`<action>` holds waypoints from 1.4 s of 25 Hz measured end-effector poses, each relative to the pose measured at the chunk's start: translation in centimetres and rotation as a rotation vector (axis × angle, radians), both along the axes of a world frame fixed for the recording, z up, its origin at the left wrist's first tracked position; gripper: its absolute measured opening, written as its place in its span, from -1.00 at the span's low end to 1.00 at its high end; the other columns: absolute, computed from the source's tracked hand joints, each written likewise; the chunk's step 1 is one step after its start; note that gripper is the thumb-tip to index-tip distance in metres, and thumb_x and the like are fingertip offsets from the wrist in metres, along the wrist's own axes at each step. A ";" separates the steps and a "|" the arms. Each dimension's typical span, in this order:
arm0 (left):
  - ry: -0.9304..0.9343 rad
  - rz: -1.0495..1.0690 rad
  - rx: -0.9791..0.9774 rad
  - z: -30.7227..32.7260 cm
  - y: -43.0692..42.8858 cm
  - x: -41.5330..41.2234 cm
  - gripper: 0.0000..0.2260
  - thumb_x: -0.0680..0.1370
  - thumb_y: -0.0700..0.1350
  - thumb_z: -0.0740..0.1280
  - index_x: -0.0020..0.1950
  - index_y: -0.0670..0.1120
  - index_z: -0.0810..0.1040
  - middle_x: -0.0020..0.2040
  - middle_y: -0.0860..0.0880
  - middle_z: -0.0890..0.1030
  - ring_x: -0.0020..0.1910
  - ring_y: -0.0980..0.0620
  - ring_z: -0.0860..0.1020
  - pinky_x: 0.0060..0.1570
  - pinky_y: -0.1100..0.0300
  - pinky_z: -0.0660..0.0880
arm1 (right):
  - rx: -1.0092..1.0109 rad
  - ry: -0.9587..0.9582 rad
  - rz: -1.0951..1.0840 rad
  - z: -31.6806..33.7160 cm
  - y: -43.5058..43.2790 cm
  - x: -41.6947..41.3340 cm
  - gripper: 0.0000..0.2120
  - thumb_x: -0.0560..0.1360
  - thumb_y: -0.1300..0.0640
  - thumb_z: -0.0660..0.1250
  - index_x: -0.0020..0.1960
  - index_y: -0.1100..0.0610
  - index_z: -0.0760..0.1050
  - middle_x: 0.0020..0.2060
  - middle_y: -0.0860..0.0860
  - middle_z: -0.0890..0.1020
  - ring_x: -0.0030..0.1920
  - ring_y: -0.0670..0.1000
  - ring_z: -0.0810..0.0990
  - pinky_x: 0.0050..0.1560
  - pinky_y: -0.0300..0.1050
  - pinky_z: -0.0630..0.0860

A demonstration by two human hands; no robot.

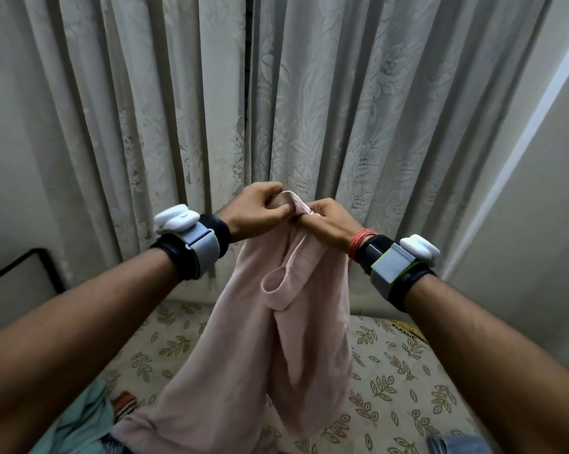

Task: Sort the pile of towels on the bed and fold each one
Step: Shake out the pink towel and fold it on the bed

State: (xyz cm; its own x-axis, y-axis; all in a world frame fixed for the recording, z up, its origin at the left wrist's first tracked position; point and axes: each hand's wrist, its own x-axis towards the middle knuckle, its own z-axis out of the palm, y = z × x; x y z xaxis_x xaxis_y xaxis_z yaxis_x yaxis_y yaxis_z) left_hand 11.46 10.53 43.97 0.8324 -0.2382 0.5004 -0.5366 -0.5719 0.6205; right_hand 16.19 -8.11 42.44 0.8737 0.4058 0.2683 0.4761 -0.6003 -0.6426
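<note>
Both hands met at the centre of the frame, the left hand (260,209) and the right hand (329,221) each pinching the top edge of a pink towel (276,339), which hung down toward the leaf-patterned bed (407,381) before grey curtains (309,93).

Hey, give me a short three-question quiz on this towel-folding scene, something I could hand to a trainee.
1. True or false: the left hand and the right hand both pinch the top edge of the pale pink cloth towel, close together.
2. What hangs behind the hands? A. a wooden bookshelf; B. a grey flower-patterned curtain; C. a framed mirror.
3. Fill in: the crumpled teal cloth lies at the lower ___ of the view.
Key: 1 true; 2 B; 3 left.
</note>
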 end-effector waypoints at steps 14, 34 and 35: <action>0.518 0.016 -0.143 -11.2 3.2 -2.4 -0.69 0.56 -0.09 0.41 0.27 -0.06 0.48 0.09 -0.03 0.61 0.06 0.07 0.59 0.05 0.21 0.56 | 0.287 -0.080 -0.036 4.2 -0.6 -1.6 -0.61 0.49 -0.03 0.40 -0.45 0.02 0.38 -0.46 -0.14 0.35 -0.38 -0.14 0.30 -0.33 -0.17 0.27; 0.606 -0.125 -0.126 -14.5 0.9 -0.5 -0.80 0.41 0.00 0.46 -0.09 -0.10 0.59 -0.18 -0.05 0.61 -0.20 0.08 0.55 -0.08 0.09 0.52 | 0.345 -0.052 0.086 4.8 -2.7 -0.8 -0.57 0.44 -0.02 0.52 -0.09 0.40 0.62 -0.29 0.03 0.53 -0.21 -0.06 0.47 -0.13 -0.12 0.42; 0.568 -0.095 -0.242 -13.9 0.5 -0.6 -0.73 0.41 -0.04 0.48 0.01 -0.14 0.56 -0.10 -0.09 0.62 -0.13 0.06 0.56 -0.04 0.12 0.54 | 0.309 -0.043 0.111 4.8 -2.6 -0.9 -0.50 0.41 -0.07 0.51 -0.06 0.42 0.61 -0.27 0.04 0.54 -0.20 -0.05 0.47 -0.13 -0.12 0.42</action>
